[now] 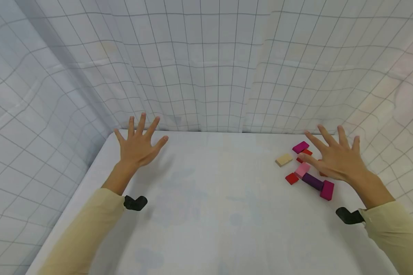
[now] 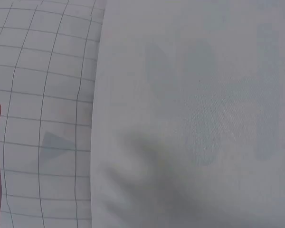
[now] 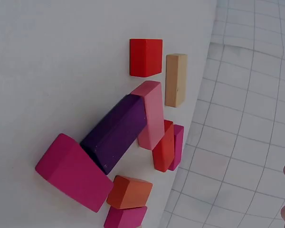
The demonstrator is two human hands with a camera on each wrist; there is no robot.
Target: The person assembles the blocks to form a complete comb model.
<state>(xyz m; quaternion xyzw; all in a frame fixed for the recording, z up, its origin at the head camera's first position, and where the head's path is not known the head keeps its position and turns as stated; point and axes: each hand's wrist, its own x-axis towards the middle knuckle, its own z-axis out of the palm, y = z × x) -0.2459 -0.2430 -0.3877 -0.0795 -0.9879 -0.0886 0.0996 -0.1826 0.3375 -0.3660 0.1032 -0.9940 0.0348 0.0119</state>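
My left hand (image 1: 135,149) is held over the far left of the white table, fingers spread straight, holding nothing. At the far right my right hand (image 1: 340,158) hovers with spread fingers above a loose group of painted blocks, and it hides part of them. In the right wrist view lie a dark purple block (image 3: 116,130), a pink block (image 3: 152,116), a large magenta block (image 3: 75,173), a natural wood block (image 3: 176,80), a red block (image 3: 146,57), an orange block (image 3: 129,192) and several other red and magenta ones. Some touch each other.
The white table (image 1: 206,198) has faint bluish patches on its surface. White grid-patterned curtains (image 1: 218,68) hang along its back edge and both sides. A dark strap piece (image 1: 135,203) sticks out from the left sleeve, and another (image 1: 349,216) from the right.
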